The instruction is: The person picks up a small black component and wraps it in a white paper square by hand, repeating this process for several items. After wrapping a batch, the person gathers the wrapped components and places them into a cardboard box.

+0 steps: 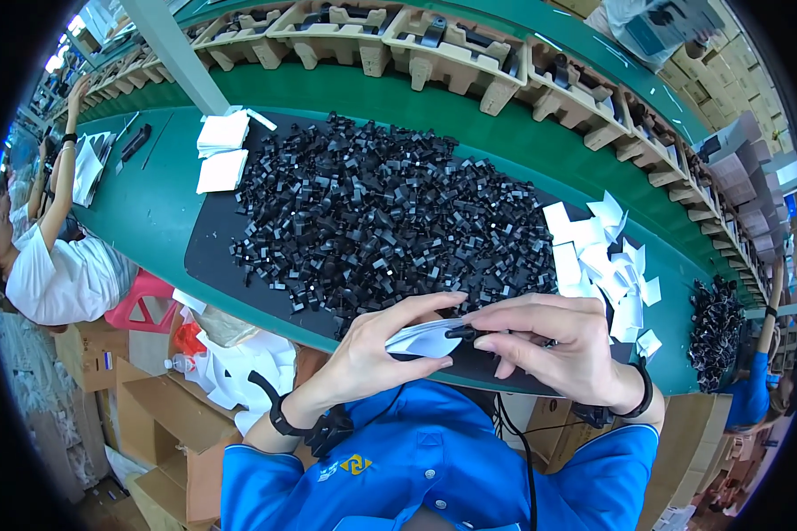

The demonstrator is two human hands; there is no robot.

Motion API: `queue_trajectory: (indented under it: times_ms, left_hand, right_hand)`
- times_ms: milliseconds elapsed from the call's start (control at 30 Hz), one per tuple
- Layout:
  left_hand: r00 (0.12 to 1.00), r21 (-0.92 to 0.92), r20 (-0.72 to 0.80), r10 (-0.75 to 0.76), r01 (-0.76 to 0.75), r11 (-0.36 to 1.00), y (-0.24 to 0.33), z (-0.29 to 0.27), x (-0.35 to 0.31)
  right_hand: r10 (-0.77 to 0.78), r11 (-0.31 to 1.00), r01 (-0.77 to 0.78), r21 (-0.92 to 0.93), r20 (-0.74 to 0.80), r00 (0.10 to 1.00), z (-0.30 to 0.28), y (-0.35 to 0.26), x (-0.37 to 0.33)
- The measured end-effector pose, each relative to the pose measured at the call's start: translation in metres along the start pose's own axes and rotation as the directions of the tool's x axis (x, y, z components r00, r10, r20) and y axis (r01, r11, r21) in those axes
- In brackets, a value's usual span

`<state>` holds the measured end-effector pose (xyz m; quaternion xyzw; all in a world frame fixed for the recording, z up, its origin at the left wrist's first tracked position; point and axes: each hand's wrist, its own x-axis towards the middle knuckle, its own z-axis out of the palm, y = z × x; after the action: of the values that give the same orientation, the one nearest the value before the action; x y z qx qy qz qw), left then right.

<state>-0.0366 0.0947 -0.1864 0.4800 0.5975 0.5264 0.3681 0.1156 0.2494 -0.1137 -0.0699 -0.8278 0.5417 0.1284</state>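
Observation:
Just in front of my body, my left hand is closed on a thin stack of white paper slips, thumb below and fingers above. My right hand meets it from the right, pinching a small black plastic part against the slips' right end. Most of that part is hidden by my fingers, so its full shape does not show. Beyond both hands spreads a large heap of small black plastic parts on a black mat. Loose white slips lie scattered right of the heap.
Two stacks of white slips sit at the heap's far left. Cardboard pulp trays holding black items line the far side. A bundle of black cables lies at the right. Co-workers' arms reach in at left and right. Open cartons stand lower left.

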Motion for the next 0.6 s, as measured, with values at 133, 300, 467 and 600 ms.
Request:
queue_trajectory:
  times_ms: [133,300,467,600]
  left_hand:
    - [0.998,-0.022,-0.064,0.025,-0.026,0.999,0.001,0.002,-0.005]
    - [0.966,-0.186,-0.250,-0.069,0.022,0.982,-0.007,-0.022,-0.021]
    - [0.968,-0.272,-0.248,0.044,-0.114,0.955,-0.005,-0.037,-0.019]
    - [0.960,-0.204,-0.264,0.095,-0.152,0.967,0.017,-0.042,-0.006]
  right_hand:
    - [0.005,0.992,-0.017,-0.125,-0.100,0.995,-0.009,0.000,-0.005]
    - [-0.452,0.824,0.189,-0.535,-0.418,0.788,-0.071,-0.059,-0.006]
    - [-0.937,0.337,-0.220,-0.915,-0.349,0.020,-0.184,-0.195,0.016]
    - [-0.981,0.140,-0.520,-0.842,-0.188,0.039,-0.274,-0.255,0.047]
